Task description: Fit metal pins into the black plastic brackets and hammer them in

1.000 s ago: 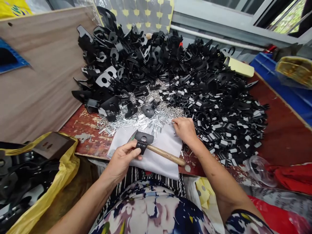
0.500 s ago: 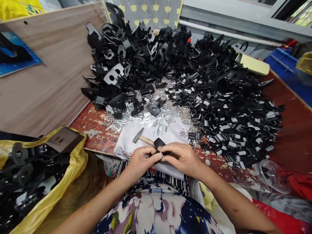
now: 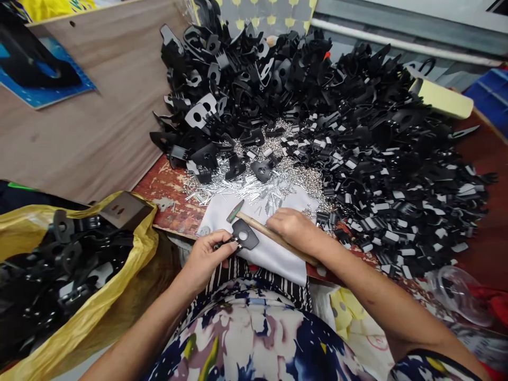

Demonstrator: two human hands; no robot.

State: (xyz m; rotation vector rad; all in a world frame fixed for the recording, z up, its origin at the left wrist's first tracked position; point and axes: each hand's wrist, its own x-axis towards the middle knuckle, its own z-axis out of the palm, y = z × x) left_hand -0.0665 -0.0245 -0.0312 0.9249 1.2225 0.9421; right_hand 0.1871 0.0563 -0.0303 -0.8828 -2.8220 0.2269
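Black clip (image 3: 250, 242): over the white cloth (image 3: 278, 266) at the table (image 3: 169, 182) edge, pinched in left hand (image 3: 207, 254) fingers. Hammer (image 3: 273, 236) just beyond, head by clip, long axis slanting right and bodyward, handle along right hand (image 3: 296, 228). Right's nearer the metal pins (image 3: 238, 188); fingers curled, contents can't tell.

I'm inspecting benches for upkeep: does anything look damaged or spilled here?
The red tabletop looks damaged: its finish is patchy and worn left of the pale cloth. Loose metal pins lie strewn uncontained beside black pieces; that may be spillage or simply the working layout.
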